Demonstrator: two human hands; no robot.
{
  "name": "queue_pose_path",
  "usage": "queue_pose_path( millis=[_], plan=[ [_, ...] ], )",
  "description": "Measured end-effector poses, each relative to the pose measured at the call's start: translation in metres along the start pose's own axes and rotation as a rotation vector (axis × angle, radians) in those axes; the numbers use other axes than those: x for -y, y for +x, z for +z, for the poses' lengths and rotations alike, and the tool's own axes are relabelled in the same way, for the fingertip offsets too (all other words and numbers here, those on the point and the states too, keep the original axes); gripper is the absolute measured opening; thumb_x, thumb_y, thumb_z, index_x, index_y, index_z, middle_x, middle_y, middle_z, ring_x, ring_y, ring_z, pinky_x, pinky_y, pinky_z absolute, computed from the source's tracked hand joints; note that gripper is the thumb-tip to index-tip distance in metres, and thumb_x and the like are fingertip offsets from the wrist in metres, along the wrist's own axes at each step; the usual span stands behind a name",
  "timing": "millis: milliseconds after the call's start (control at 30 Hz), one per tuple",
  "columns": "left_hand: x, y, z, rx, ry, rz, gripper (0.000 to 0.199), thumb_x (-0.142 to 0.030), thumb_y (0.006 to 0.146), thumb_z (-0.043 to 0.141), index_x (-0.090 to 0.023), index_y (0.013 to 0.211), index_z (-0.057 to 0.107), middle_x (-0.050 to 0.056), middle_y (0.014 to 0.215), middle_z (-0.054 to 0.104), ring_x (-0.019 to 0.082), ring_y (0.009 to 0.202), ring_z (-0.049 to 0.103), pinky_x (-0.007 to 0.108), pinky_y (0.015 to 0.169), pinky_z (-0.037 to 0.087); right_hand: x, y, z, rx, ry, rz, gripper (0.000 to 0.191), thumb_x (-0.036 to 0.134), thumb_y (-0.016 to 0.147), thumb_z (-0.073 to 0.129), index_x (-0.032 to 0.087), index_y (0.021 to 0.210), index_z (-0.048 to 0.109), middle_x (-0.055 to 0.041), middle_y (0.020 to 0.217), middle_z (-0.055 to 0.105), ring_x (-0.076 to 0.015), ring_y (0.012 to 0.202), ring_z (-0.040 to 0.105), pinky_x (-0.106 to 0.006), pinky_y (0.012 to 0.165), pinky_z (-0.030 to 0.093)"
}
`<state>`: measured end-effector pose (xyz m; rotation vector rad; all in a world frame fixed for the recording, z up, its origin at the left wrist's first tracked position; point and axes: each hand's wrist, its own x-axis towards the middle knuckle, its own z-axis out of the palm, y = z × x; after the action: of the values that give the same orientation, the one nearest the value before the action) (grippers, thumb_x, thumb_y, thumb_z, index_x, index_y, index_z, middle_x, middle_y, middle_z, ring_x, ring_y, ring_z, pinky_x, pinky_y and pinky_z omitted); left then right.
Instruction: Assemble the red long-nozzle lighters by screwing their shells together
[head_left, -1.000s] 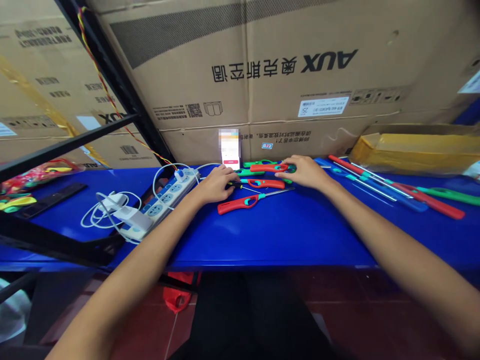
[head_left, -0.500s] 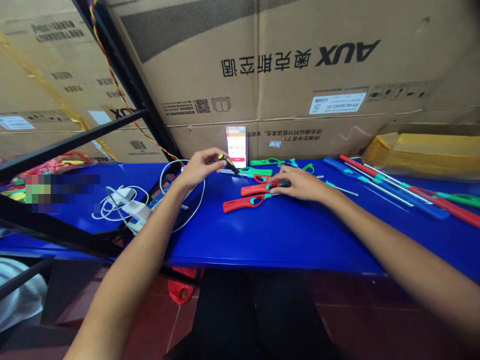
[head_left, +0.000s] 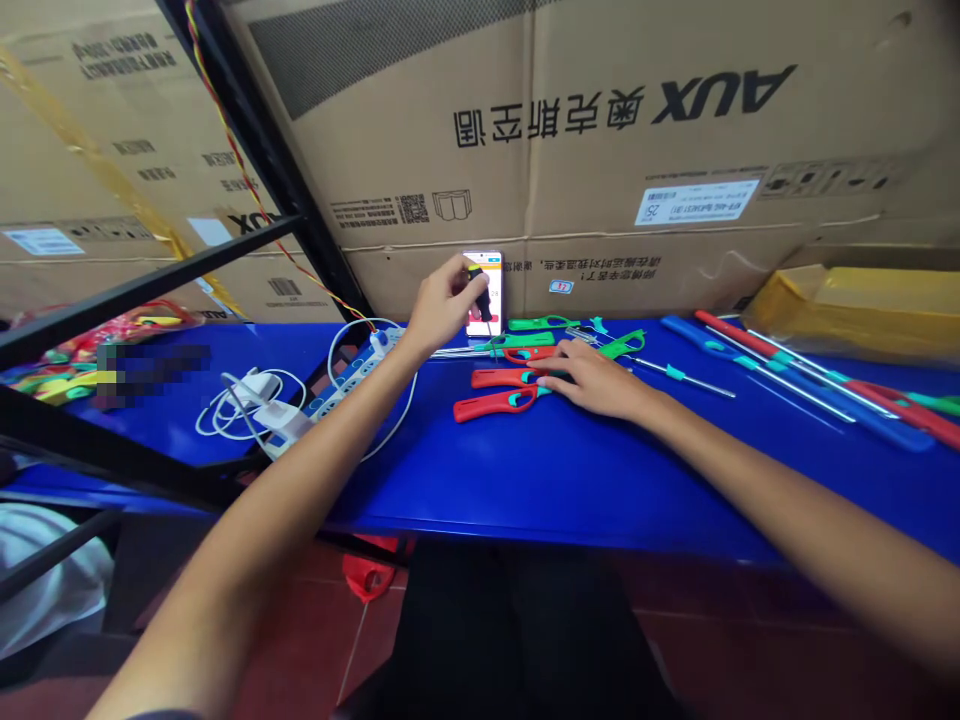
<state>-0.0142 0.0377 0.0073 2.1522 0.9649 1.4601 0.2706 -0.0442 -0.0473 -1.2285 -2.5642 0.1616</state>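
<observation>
My left hand (head_left: 444,308) is closed on a screwdriver (head_left: 483,297) with a black and yellow handle, its thin shaft pointing down over the lighters. My right hand (head_left: 596,378) grips the trigger end of a red long-nosed lighter (head_left: 496,378), fingers curled over it. Just in front lies a second red lighter (head_left: 487,405), close to the right thumb. Behind them another red lighter (head_left: 521,353) and a green lighter (head_left: 536,340) lie together, and one more green lighter (head_left: 534,323) rests by the cardboard. The screwdriver tip's exact contact is too small to tell.
A lit phone (head_left: 495,320) leans on a large carton (head_left: 585,200) at the back. White cables and a power strip (head_left: 352,375) lie left, beside a black rack post (head_left: 277,130). Long red and blue lighter-shaped pieces (head_left: 885,420) with metal rods lie right.
My left hand has moved right and up, and the screwdriver has turned from slanted to nearly upright. The red lighter under my right hand has shifted slightly left relative to the others.
</observation>
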Motion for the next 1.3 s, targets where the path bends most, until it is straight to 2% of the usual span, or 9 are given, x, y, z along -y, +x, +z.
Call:
queue_pose_path(
  millis=[133, 233, 367, 433, 667, 867, 1033, 1300],
  plan=[
    [0.006, -0.002, -0.003, -0.042, -0.067, -0.067, 0.035, -0.055, 0.101, 0.072, -0.024, 0.091, 0.060, -0.006, 0.061, 0.063, 0.012, 0.044, 0.059, 0.026, 0.047, 0.046, -0.010, -0.002, 0.000, -0.005, 0.062, -0.002, 0.047, 0.045, 0.115, 0.055, 0.030, 0.155, 0.075, -0.0165, 0.120, 0.071, -0.0354, 0.113, 0.066, -0.052, 0.102, 0.056],
    [0.003, -0.013, -0.009, -0.003, -0.016, -0.026, 0.032, -0.053, 0.099, 0.075, -0.024, 0.095, 0.062, -0.006, 0.064, 0.066, 0.012, 0.048, 0.062, 0.026, 0.052, 0.049, -0.013, -0.002, -0.001, -0.011, 0.079, -0.012, 0.046, 0.047, 0.114, 0.055, 0.029, 0.151, 0.078, -0.0170, 0.122, 0.071, -0.0363, 0.115, 0.066, -0.055, 0.105, 0.055],
    [-0.007, -0.021, -0.013, 0.025, -0.006, 0.018, 0.037, -0.058, 0.100, 0.074, -0.024, 0.096, 0.062, -0.005, 0.067, 0.066, 0.012, 0.052, 0.062, 0.027, 0.056, 0.049, -0.014, -0.002, 0.000, -0.026, 0.099, 0.000, 0.044, 0.048, 0.114, 0.056, 0.032, 0.147, 0.080, -0.0159, 0.123, 0.072, -0.0364, 0.118, 0.067, -0.057, 0.108, 0.054],
    [-0.012, -0.020, -0.013, 0.017, 0.004, 0.037, 0.038, -0.060, 0.101, 0.073, -0.024, 0.096, 0.062, -0.005, 0.068, 0.066, 0.013, 0.054, 0.061, 0.028, 0.057, 0.049, -0.014, -0.002, 0.000, -0.030, 0.107, 0.005, 0.041, 0.047, 0.113, 0.059, 0.034, 0.145, 0.081, -0.0151, 0.122, 0.072, -0.0360, 0.117, 0.067, -0.057, 0.108, 0.054],
    [-0.017, -0.020, -0.014, 0.047, 0.091, 0.098, 0.035, -0.057, 0.102, 0.071, -0.024, 0.094, 0.061, -0.003, 0.068, 0.067, 0.015, 0.058, 0.061, 0.030, 0.062, 0.048, -0.009, -0.002, -0.003, -0.033, 0.091, 0.012, 0.040, 0.043, 0.112, 0.060, 0.029, 0.142, 0.082, -0.0158, 0.120, 0.073, -0.0359, 0.115, 0.068, -0.056, 0.104, 0.056],
    [-0.018, -0.019, -0.018, 0.084, 0.115, 0.089, 0.030, -0.051, 0.100, 0.070, -0.024, 0.091, 0.061, -0.003, 0.071, 0.068, 0.014, 0.061, 0.062, 0.029, 0.063, 0.050, -0.008, -0.003, -0.004, -0.034, 0.094, 0.007, 0.038, 0.044, 0.112, 0.060, 0.032, 0.140, 0.083, -0.0144, 0.117, 0.073, -0.0352, 0.114, 0.069, -0.054, 0.104, 0.056],
    [-0.019, -0.020, -0.020, 0.114, 0.148, 0.079, 0.023, -0.045, 0.097, 0.069, -0.024, 0.092, 0.063, -0.002, 0.072, 0.069, 0.014, 0.062, 0.062, 0.029, 0.062, 0.051, -0.009, -0.002, -0.005, -0.022, 0.085, 0.011, 0.040, 0.043, 0.112, 0.059, 0.029, 0.141, 0.083, -0.0153, 0.116, 0.073, -0.0356, 0.113, 0.068, -0.053, 0.103, 0.056],
    [-0.023, -0.019, -0.019, 0.076, 0.052, 0.045, 0.026, -0.048, 0.096, 0.071, -0.025, 0.090, 0.060, -0.003, 0.069, 0.068, 0.014, 0.058, 0.063, 0.029, 0.060, 0.050, -0.010, -0.002, -0.005, -0.024, 0.091, -0.004, 0.041, 0.046, 0.112, 0.057, 0.033, 0.141, 0.083, -0.0141, 0.114, 0.073, -0.0357, 0.112, 0.068, -0.054, 0.102, 0.056]
  ],
)
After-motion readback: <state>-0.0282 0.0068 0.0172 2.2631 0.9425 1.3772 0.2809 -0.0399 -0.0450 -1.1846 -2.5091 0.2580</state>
